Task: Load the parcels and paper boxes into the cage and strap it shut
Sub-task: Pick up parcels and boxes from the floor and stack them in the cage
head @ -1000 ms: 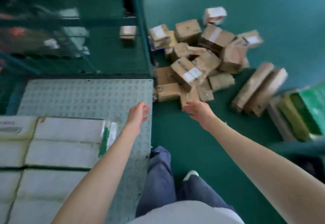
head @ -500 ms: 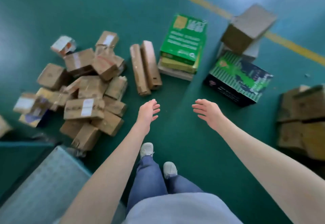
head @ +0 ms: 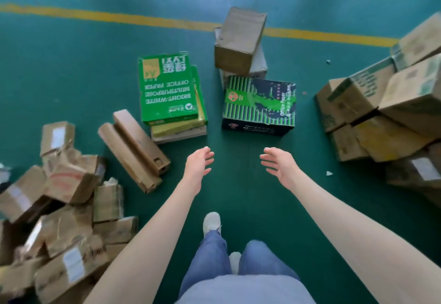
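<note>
Low on the teal-green floor (head: 71, 70), straight ahead of the person's feet, lie the paper boxes: a stack of flat office-paper packs (head: 177, 128) with a bright green printed pack (head: 167, 89) on top, a yellow one under it and a pale one at the bottom. To the right of the stack, apart from it, is a dark green-and-black office-paper box (head: 260, 105), closed. Just behind that box a plain brown cardboard box (head: 238, 39) sits tilted on a white box (head: 260, 64), both shut, near a yellow painted line (head: 119, 17) that crosses the floor. Two long brown cardboard boxes (head: 133, 146) lie side by side, touching, just left of the paper stack. Further left and nearer the person spreads a heap of small brown cardboard parcels (head: 66, 208), taped and labelled, tumbled over one another. At the right edge large brown cartons (head: 381, 117) with green print are piled in a leaning stack. Every box in view is closed, so what they hold cannot be seen. The left hand (head: 198, 163) and the right hand (head: 279, 165) reach forward over bare floor, palms turned toward each other and fingers straight and slightly spread. Each grip is wide and holds nothing. Both hands are short of the paper stack and the dark box, touching neither. Below the arms show blue jeans (head: 214, 256) and a white shoe (head: 211, 222) stepping forward.
</note>
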